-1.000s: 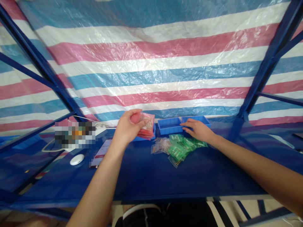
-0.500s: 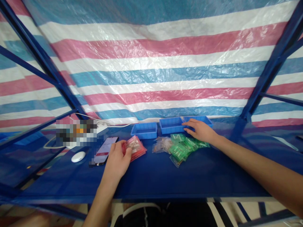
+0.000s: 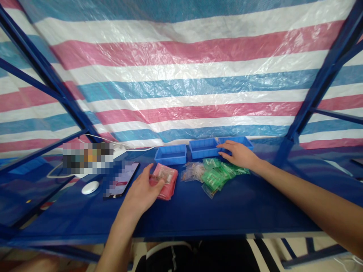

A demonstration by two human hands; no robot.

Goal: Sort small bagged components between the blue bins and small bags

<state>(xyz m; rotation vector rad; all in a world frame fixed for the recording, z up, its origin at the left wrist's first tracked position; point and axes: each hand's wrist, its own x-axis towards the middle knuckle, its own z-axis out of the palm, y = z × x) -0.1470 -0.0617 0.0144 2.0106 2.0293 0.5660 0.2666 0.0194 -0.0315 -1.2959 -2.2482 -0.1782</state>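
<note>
A stack of small red plastic bags [image 3: 170, 181] with small parts inside lies in front of me. My left hand [image 3: 143, 190] is at its left side, thumb over the bags and fingers spread apart. My right hand [image 3: 236, 153] hovers over the front of the right blue bin [image 3: 245, 142], fingers apart with nothing in them. Its fingertips are by the neighbouring middle blue bin [image 3: 202, 153]; whether they touch it I cannot tell. Below this hand lies a pile of green plastic bags [image 3: 215, 175], and to their left some clear bags [image 3: 194, 172].
A third blue bin [image 3: 171, 155] stands behind the red bags. On the left lie a phone [image 3: 127, 177], a round white case [image 3: 90, 187] and white cables [image 3: 141, 150]. Blue metal posts [image 3: 314, 90] and a striped plastic sheet [image 3: 184, 83] bound the blue table [image 3: 227, 219].
My left hand has opened from its grip at the red bags, which now lie more squarely stacked. The right hand has barely moved; the view has shifted slightly.
</note>
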